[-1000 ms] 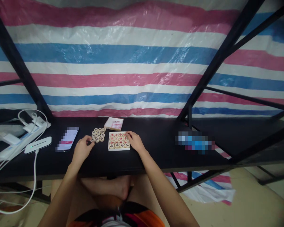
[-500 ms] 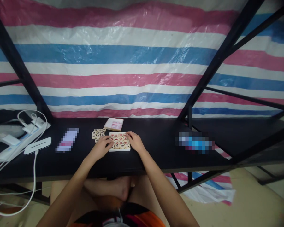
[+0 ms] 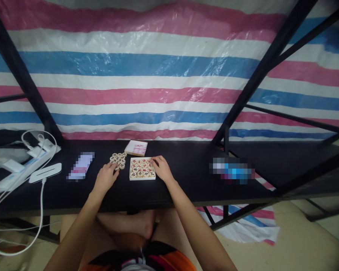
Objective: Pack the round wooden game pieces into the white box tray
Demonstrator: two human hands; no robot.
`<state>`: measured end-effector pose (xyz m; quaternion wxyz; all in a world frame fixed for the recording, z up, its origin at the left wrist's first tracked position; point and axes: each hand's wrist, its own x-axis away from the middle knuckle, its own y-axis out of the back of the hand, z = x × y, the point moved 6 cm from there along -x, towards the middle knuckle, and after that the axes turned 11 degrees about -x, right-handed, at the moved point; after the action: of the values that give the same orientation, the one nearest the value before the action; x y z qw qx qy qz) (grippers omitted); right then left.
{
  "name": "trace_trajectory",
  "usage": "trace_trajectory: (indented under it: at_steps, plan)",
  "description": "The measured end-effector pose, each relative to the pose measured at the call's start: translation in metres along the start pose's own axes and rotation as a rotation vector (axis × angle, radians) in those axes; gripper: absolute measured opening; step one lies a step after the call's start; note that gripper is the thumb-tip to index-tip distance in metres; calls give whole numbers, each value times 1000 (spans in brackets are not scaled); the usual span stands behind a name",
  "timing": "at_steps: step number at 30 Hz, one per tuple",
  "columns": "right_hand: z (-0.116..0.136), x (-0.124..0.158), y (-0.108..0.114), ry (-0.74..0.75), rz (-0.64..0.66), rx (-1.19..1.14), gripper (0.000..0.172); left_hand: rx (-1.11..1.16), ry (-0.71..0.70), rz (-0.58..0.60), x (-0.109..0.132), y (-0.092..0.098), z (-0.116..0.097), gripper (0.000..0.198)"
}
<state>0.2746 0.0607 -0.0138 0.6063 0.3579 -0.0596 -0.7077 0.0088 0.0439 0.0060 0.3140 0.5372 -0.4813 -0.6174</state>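
A small white tray [image 3: 142,178] filled with round wooden chess pieces lies on the black table [image 3: 183,180]. Left of it sits a loose cluster of chess pieces [image 3: 118,159]. My left hand [image 3: 106,177] rests at the near edge of that cluster, fingers curled onto a piece. At the tray's right edge lies my right hand [image 3: 162,169], its fingers bent against the rim. A pink and white box lid [image 3: 136,147] lies behind the tray.
A blurred phone [image 3: 80,166] lies left of the pieces. Further left are a white power strip [image 3: 22,169], chargers and cables. A blurred blue object [image 3: 232,171] lies to the right. Black frame bars rise at both sides before a striped tarp.
My left hand went from the loose pieces to the tray and has come back to the loose pieces. The right hand has stayed at the tray's right edge.
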Motion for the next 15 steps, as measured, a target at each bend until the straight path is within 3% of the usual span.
trace_trajectory:
  at_steps: [3,5,8,10,12,15]
  plan:
    - [-1,-1,-2,8,14,-8,25,146,7,-59,-3,8,-8,26]
    - [-3,-2,-4,-3,35,-5,26,303,-81,-76,-11,16,-27,28]
    - [-5,-2,-5,-16,46,6,26,456,-303,67,-25,22,-72,29]
    - [-5,-2,-4,-16,44,8,26,443,-359,148,-33,21,-94,27]
    - [-4,-2,-3,-17,43,7,26,387,-370,207,-39,16,-104,25]
    - [-3,-2,-3,-19,51,6,25,351,-389,240,-38,7,-100,27]
